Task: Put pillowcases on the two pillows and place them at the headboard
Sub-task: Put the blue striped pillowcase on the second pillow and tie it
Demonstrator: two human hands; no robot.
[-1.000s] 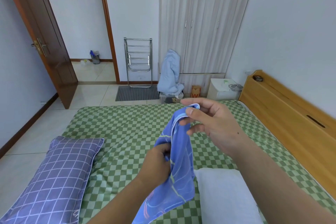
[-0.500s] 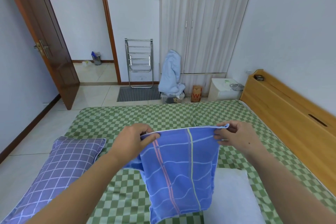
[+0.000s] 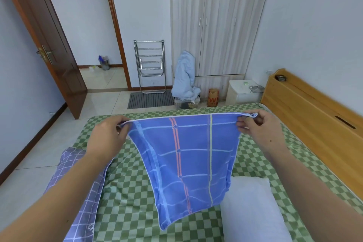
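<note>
Two hands, left hand [image 3: 107,135] and right hand [image 3: 259,129], are pinching the blue pillowcase [image 3: 186,161] by its top corners; I am judging it light, limp, best gripped at the hem.

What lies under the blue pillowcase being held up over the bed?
Under the blue pillowcase, pinched by the left hand and right hand, is the green checked sheet; it overlaps the white pillow's upper-left corner.

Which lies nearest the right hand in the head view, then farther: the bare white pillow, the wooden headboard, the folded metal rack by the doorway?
From the right hand, which pinches the blue pillowcase:
1. Bare white pillow, on the bed just below it.
2. Wooden headboard, off to its right.
3. Metal rack, across the room against the far wall.
</note>
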